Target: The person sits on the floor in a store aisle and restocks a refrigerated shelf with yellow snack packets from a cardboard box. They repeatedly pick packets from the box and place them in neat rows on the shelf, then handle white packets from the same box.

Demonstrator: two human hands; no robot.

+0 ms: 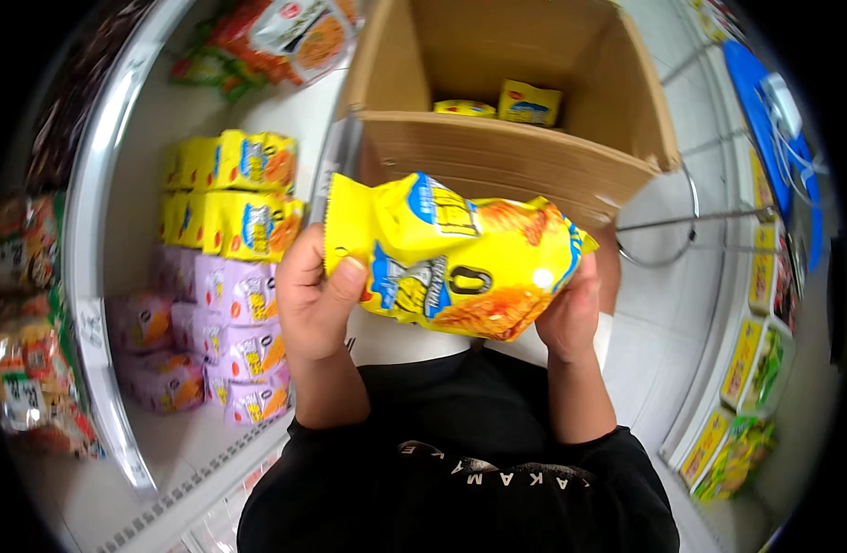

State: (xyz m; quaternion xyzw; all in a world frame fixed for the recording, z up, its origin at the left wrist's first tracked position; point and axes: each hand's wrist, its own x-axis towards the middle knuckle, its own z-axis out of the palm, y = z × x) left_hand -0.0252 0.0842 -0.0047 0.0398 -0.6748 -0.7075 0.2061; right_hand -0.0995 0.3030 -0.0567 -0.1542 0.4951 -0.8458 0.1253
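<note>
A yellow snack bag with pictures of fried food (458, 263) is held level in front of my body. My left hand (316, 297) grips its sealed left end, thumb on the front. My right hand (572, 311) supports the right end from behind and below, its fingers partly hidden by the bag. Beyond it stands an open cardboard box (506, 142) with a few yellow bags (529, 104) low inside. To the left, stacked yellow bags (257, 162) rest above purple bags (250, 352) in a shelf compartment.
A metal shelf edge (95, 332) curves along the left, with other packaged foods (29, 373) outside it. Red food packs (306, 41) lie at upper left. On the right are a wire rack bar (699, 218), a blue item (755, 117) and shelved goods with yellow labels (741, 363).
</note>
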